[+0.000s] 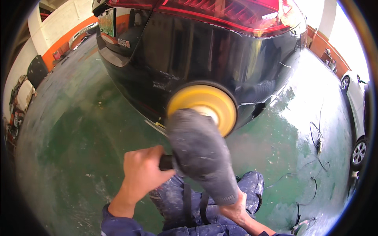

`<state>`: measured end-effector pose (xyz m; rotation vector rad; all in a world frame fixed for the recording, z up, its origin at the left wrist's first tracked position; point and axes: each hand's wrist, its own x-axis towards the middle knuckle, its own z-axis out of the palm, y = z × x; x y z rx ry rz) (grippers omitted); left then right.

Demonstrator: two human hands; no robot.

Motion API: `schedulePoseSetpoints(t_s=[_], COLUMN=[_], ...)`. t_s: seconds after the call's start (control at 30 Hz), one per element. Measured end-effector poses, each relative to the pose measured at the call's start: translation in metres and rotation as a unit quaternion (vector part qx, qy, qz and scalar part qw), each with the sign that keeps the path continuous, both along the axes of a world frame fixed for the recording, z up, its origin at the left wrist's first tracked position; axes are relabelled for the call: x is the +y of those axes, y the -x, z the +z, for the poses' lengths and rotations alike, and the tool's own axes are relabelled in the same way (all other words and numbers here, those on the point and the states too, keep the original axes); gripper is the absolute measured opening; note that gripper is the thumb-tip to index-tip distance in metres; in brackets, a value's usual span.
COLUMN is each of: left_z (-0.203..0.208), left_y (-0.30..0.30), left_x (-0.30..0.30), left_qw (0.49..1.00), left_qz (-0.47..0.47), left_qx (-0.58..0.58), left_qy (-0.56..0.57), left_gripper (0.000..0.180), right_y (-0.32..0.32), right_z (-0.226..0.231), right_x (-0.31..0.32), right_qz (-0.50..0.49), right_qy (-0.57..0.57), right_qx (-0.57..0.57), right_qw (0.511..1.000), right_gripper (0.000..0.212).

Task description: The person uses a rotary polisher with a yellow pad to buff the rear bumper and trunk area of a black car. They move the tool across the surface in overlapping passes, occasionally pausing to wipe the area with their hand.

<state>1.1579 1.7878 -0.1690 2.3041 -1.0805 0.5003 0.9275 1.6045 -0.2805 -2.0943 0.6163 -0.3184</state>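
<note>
A dark grey polishing machine (201, 149) fills the middle of the view, its round yellow pad (204, 98) against the lower corner of a black car bumper (185, 55). The pad's surface looks smeared as if spinning. My left hand (143, 169) is closed round the black side handle (167, 162) of the polisher. At the rear end of the machine my right hand (235, 206) grips it from beneath; the polisher's body hides most of its fingers. Pale scuffs mark the bumper left of the pad.
Above the bumper is a red tail light (220, 15). Black cables (315, 137) lie on the green floor (78, 157) at right. A white car (356, 110) stands at the far right. Assorted items (21, 102) line the left wall.
</note>
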Motion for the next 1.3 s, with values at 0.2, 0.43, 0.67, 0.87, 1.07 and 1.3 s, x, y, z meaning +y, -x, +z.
schedulePoseSetpoints(t_s=[0.2, 0.43, 0.67, 0.87, 1.07, 1.3], left_z=[-0.02, -0.012, -0.028, -0.039, -0.011, 0.005], left_y=[0.042, 0.038, 0.049, 0.03, 0.007, 0.038], left_x=[-0.003, -0.006, -0.003, 0.013, 0.014, -0.043], left_qw=[0.998, 1.0, 0.998, 0.999, 0.994, 0.996], left_qz=[0.018, 0.02, 0.025, 0.049, 0.074, -0.033], left_qx=[0.043, 0.008, 0.041, 0.011, 0.043, -0.045], left_qy=[-0.034, -0.004, -0.029, 0.017, 0.074, -0.068], left_gripper=[0.039, 0.039, 0.036, 0.029, 0.028, 0.046], right_y=[0.037, 0.034, 0.04, 0.005, -0.021, 0.02], right_z=[0.008, 0.0, -0.025, -0.01, 0.027, -0.039], right_x=[-0.015, -0.029, -0.034, -0.03, -0.016, -0.036], right_qz=[0.013, 0.036, 0.042, 0.059, 0.061, 0.014], right_qy=[-0.004, -0.01, 0.008, 0.013, 0.024, 0.091], right_qx=[0.051, 0.031, 0.027, 0.015, 0.026, 0.01], right_qw=[0.999, 0.999, 0.999, 0.998, 0.997, 0.996], right_gripper=[0.046, 0.046, 0.055, 0.04, 0.036, 0.034])
